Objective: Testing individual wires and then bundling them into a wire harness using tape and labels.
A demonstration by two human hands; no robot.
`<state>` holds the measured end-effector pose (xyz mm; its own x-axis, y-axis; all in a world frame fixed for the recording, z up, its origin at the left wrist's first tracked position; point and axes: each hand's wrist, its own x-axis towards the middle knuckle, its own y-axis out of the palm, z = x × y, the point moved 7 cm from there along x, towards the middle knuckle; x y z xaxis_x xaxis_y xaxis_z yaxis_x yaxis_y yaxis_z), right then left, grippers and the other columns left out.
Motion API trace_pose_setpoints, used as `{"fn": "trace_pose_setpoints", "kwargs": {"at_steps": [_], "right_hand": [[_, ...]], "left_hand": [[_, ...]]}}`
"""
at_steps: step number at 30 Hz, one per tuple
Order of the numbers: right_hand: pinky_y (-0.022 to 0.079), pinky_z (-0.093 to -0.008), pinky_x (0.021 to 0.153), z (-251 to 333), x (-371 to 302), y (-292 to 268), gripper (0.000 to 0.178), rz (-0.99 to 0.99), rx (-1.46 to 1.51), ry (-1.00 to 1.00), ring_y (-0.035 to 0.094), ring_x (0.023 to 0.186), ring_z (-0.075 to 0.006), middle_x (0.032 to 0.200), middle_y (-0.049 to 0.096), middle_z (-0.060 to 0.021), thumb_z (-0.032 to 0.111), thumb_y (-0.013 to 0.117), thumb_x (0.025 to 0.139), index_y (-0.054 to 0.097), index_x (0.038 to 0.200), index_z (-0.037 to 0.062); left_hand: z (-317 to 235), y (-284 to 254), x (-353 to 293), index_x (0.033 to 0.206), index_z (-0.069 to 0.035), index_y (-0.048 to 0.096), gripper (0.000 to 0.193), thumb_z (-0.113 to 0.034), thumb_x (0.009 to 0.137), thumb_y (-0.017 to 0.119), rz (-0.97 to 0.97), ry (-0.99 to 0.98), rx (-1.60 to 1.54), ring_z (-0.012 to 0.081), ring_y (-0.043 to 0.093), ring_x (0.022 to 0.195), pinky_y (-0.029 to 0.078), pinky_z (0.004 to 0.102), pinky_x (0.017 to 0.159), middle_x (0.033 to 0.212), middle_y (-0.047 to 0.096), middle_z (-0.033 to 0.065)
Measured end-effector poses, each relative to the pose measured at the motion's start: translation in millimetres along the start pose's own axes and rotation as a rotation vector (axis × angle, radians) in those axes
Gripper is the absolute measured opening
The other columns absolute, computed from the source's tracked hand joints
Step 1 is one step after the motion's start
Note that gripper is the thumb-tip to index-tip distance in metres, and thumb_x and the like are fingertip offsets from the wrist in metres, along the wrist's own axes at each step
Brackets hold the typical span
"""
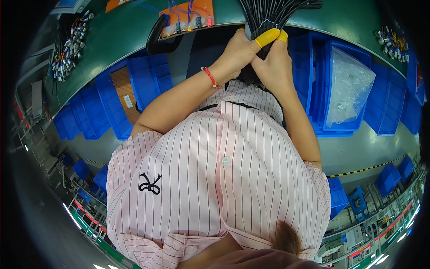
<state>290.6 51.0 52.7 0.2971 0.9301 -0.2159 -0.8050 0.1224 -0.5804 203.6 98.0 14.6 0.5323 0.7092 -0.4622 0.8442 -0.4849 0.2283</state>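
Observation:
A thick bundle of black cables (268, 12) fans out over the near edge of the green table (114, 40). My left hand (236, 54) is closed around it from the left, its thumb in a yellow finger cot lying across the bundle. From the right my right hand (276, 67) grips the same bundle, its yellow-capped fingertip almost touching the left thumb. A thin pale tie or strand shows around the cables just above my thumbs. Below my hands the dark lower part of the bundle hangs toward my lap, mostly hidden.
An orange board (197, 8) with wired connectors lies left of the bundle, beside a black curved handle (156, 38). Connector-tipped wires lie at the left (71, 51) and right (394, 45). Blue bins (101, 105) stand underneath; one holds a clear plastic bag (351, 85).

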Motion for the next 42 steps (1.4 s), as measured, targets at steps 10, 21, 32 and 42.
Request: {"fn": "trace_pose_setpoints", "kwargs": {"at_steps": [10,21,32,42], "right_hand": [[0.054,-0.0349,0.080,-21.5,-7.7,15.7,0.057,0.048,0.755,-0.023,0.062,0.092,-0.0234,0.121,0.047,-0.0171,0.004,0.063,0.084,0.035,0.132,-0.0048],[0.049,-0.0237,0.066,-21.6,-9.4,13.6,0.040,0.067,1.027,0.006,0.057,0.069,-0.0105,0.093,0.059,-0.0060,0.011,0.061,0.094,0.042,0.127,-0.0007],[0.046,-0.0221,0.060,-24.7,-6.1,13.6,0.031,-0.020,0.943,-0.055,0.055,0.064,-0.0074,0.086,0.060,-0.0039,0.012,0.060,0.095,0.047,0.120,-0.0019],[0.047,-0.0221,0.061,-25.0,-6.1,16.0,0.034,0.002,0.884,-0.061,0.055,0.065,-0.0073,0.087,0.059,-0.0037,0.014,0.060,0.096,0.045,0.121,-0.0019]], "left_hand": [[-5.8,3.1,8.9,0.102,-0.002,0.065,0.032,-0.032,0.089,0.069,0.322,-0.093,-0.053,0.0079,0.055,0.050,0.040,0.0204,0.042,0.071,0.060,0.0021],[1.5,0.2,13.8,0.104,-0.001,0.064,0.036,-0.035,0.091,0.066,0.377,-0.100,-0.067,0.0133,0.061,0.059,0.050,0.0252,0.051,0.079,0.064,0.0046],[15.3,-23.6,-7.2,0.114,-0.003,0.058,0.027,-0.023,0.096,0.060,0.275,-0.129,-0.413,0.0207,0.063,0.095,0.053,0.0386,0.084,0.103,0.063,0.0092],[0.2,-32.8,-36.1,0.115,-0.003,0.051,0.029,-0.014,0.091,0.063,-0.070,0.037,-0.416,0.0170,0.062,0.095,0.052,0.0318,0.080,0.106,0.061,0.0082]]}}
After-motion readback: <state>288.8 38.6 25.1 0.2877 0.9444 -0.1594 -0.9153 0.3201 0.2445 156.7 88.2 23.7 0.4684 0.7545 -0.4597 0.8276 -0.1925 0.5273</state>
